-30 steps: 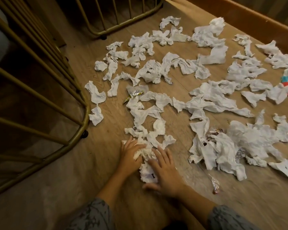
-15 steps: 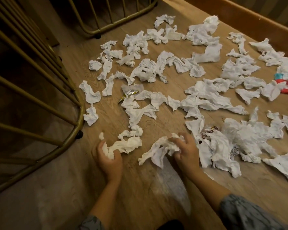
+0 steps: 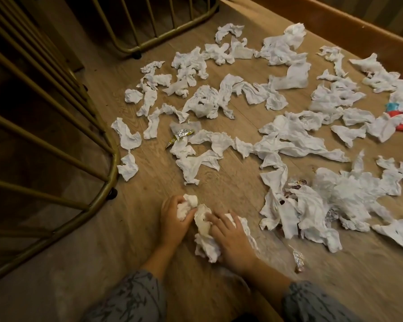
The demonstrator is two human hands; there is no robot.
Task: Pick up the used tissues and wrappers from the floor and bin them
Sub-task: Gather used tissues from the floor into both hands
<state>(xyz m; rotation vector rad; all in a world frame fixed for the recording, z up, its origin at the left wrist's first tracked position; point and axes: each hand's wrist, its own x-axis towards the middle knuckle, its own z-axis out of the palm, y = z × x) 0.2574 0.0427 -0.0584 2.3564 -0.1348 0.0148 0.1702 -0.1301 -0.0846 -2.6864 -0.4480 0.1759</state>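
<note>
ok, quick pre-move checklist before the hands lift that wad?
1. Left hand closed on tissue wad: ok.
2. Right hand gripping it: cannot tell, fingers lie flat on top.
3. Wad fully gathered: not ok, loose ends trail beside the right hand.
4. Bin located: not ok, none in view.
5. Foil wrapper by right wrist collected: not ok, on floor.
6. Floor cleared: not ok, many tissues remain.

I have one view only, from the head camera, so nothing is shared with another. It looks forward and steeply down at the wooden floor (image 3: 219,184), close over both hands at the bottom edge. The wide lens bends the railing (image 3: 98,140) at left.
</note>
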